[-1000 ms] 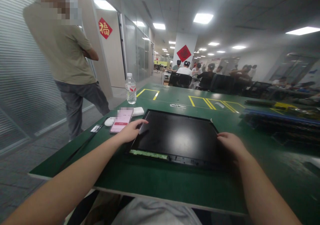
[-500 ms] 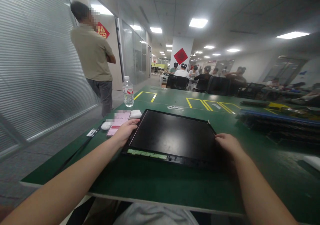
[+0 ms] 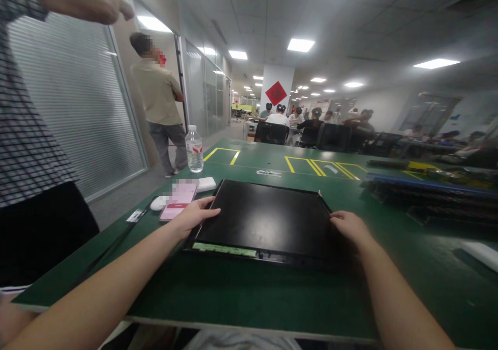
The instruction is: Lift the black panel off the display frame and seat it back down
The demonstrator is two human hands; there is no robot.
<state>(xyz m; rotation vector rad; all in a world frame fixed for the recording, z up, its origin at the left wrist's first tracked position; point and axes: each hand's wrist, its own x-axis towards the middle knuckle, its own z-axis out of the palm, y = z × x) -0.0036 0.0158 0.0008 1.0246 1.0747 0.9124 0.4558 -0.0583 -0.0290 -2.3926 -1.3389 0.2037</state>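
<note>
A black flat display panel (image 3: 264,215) lies in front of me, with a green strip (image 3: 224,250) along its near left edge. My left hand (image 3: 195,215) holds the panel's left edge, thumb laid over the top and the other fingers partly hidden by the rim. On the opposite side, my right hand (image 3: 350,226) pinches the right edge, its fingertips at the frame. Just beyond my left hand lie a pink-screened phone (image 3: 179,199) and a white case-like object (image 3: 206,184).
The green table (image 3: 249,293) carries a water bottle (image 3: 194,150), yellow tape outlines (image 3: 298,158), a strap (image 3: 112,241) and stacked dark panels (image 3: 412,194) on the right. A person in a checked shirt (image 3: 35,111) stands close at left, arm stretched out. Others sit farther back.
A person in a checked shirt has come into view at left. My left thumb has shifted farther onto the panel. The view has turned slightly, so the table sits a little lower.
</note>
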